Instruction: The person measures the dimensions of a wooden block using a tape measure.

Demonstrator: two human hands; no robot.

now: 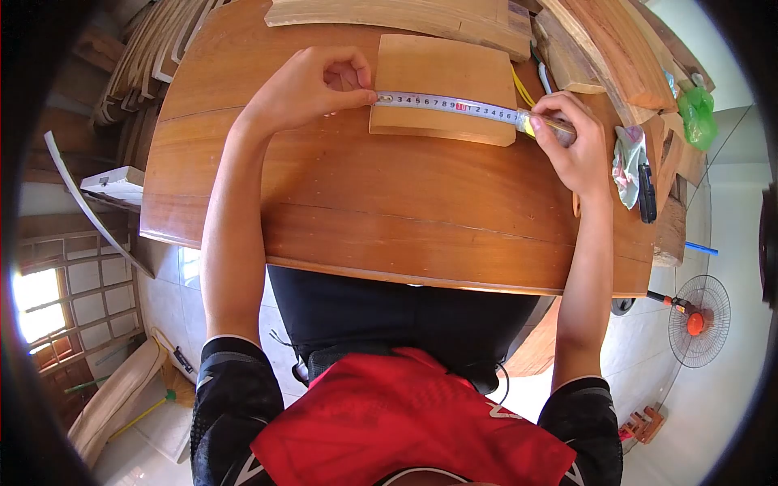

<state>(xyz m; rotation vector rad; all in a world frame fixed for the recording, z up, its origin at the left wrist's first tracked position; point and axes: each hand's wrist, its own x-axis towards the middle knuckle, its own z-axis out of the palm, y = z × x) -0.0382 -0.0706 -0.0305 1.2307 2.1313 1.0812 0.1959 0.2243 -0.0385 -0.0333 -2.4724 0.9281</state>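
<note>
A light wooden board (446, 69) lies on the brown wooden table (389, 202). Across it runs the extended blade of a tape measure (454, 105), numbers facing up. My left hand (324, 85) pinches the blade's end between thumb and finger at the board's left edge. At the right edge my right hand (575, 138) is closed around the tape measure's case, which is mostly hidden by the fingers.
Curved wooden pieces (397, 20) lie along the table's far edge, with more planks (612, 61) at the right. A cloth (628, 162) and a black object (647, 194) lie at the right edge. A fan (695, 324) stands beyond.
</note>
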